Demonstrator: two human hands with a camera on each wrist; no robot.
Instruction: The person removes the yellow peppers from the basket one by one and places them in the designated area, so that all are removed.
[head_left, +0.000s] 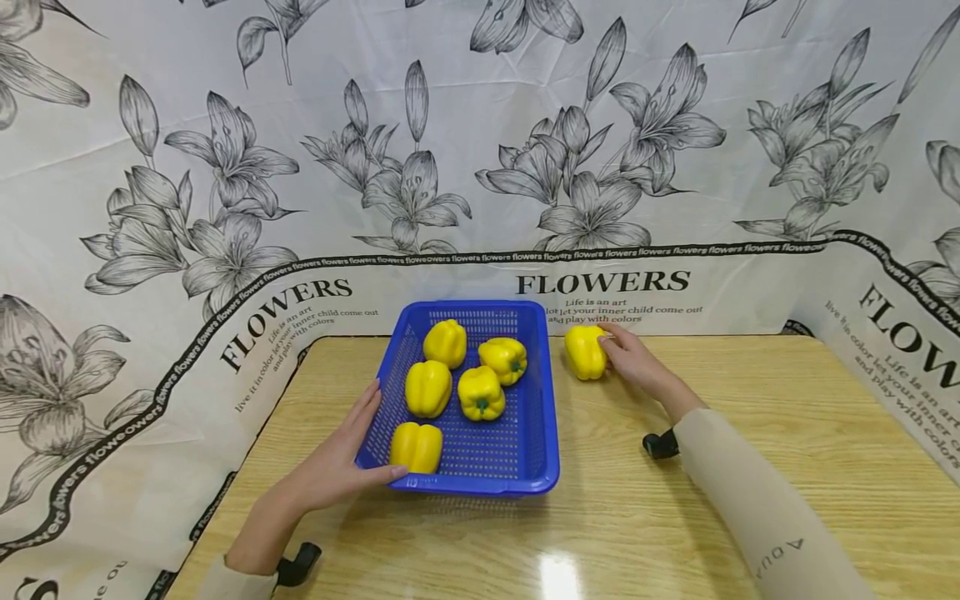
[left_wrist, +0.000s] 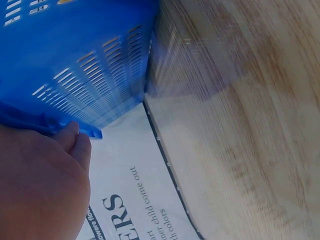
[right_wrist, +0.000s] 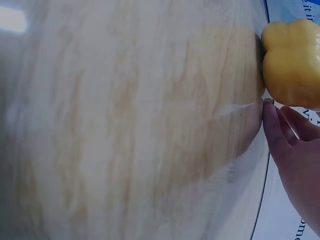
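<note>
A blue plastic basket [head_left: 551, 400] with slotted walls stands on the table and holds several yellow bell peppers [head_left: 428, 389]. My left hand [head_left: 337, 467] holds its near left corner, thumb over the front rim and fingers along the left side. In the left wrist view, the fingertips are at the basket's rim [left_wrist: 50, 125]. Right of the basket, another yellow bell pepper [head_left: 584, 352] rests near the table's back edge. My right hand [head_left: 637, 364] is at that pepper's right side. In the right wrist view, fairly straight fingertips [right_wrist: 268, 107] lie right beside the pepper [right_wrist: 292, 62].
The table [head_left: 600, 517] has a light wood-grain top. A white cloth [head_left: 465, 208] printed with flowers and lettering hangs behind it and along both sides. Dark wrist mounts [head_left: 298, 564] sit by each sleeve.
</note>
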